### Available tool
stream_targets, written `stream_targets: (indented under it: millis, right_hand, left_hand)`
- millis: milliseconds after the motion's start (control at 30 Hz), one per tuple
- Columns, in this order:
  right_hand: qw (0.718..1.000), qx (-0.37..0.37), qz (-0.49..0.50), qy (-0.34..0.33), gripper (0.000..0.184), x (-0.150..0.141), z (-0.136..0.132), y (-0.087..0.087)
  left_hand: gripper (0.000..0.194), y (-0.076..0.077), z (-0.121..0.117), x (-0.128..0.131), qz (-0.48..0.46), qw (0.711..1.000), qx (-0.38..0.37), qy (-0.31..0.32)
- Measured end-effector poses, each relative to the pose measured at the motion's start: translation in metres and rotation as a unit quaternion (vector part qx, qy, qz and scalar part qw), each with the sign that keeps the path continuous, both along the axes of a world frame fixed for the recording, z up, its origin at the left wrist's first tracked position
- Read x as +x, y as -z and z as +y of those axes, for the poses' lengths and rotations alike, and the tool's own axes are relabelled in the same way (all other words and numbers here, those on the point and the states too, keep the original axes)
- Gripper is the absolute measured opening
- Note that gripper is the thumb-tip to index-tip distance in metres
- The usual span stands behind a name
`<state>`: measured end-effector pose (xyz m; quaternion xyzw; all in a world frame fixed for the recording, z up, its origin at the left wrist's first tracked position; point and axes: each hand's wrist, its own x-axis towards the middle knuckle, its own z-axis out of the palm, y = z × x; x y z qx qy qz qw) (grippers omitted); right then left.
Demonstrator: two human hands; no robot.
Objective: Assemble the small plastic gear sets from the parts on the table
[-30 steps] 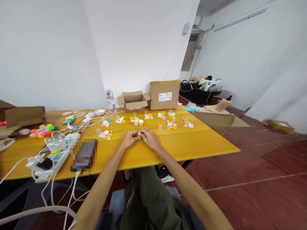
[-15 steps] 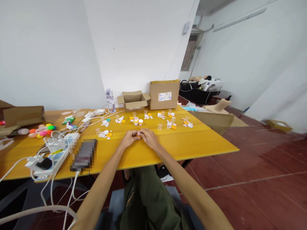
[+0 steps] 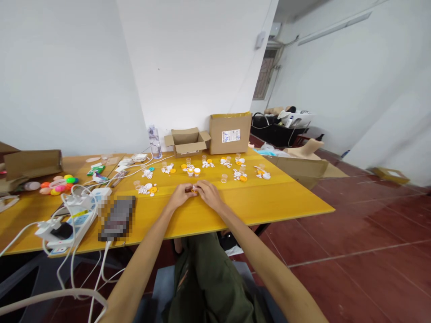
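Note:
Near the middle of the table, my left hand (image 3: 181,195) and my right hand (image 3: 208,194) meet around a small orange-and-white plastic part (image 3: 194,189). Fingers of both hands are closed on it, and they hide most of its shape. Just beyond them stand two small tubs (image 3: 194,172) with white tops and orange lower parts. Little heaps of white and orange plastic pieces (image 3: 147,189) lie in an arc across the table, several of them with a clear plastic cup beside them. One clear cup (image 3: 224,178) stands apart to the right of my hands.
A phone (image 3: 118,217) and a power strip (image 3: 81,220) with tangled white cables lie at the left. An open carton (image 3: 191,148), a closed cardboard box (image 3: 230,134) and a bottle (image 3: 155,142) stand along the wall. Coloured balls (image 3: 60,185) sit far left.

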<state>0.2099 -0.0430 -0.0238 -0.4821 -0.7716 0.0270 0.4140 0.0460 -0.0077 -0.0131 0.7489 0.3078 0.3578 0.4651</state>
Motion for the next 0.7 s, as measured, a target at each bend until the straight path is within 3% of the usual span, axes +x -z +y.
stream_targets:
  millis: [500,700]
  right_hand:
    - [0.999,-0.005,0.021,0.026,0.013,-0.001,-0.004,-0.004]
    - [0.992,0.045,0.031,0.115,0.022,0.021,0.001,-0.006]
  left_hand:
    - [0.01,-0.002,-0.003,0.0,0.004,1.0,0.015,-0.013]
    - [0.013,0.0,0.0,0.002,0.018,0.998,0.035,-0.056]
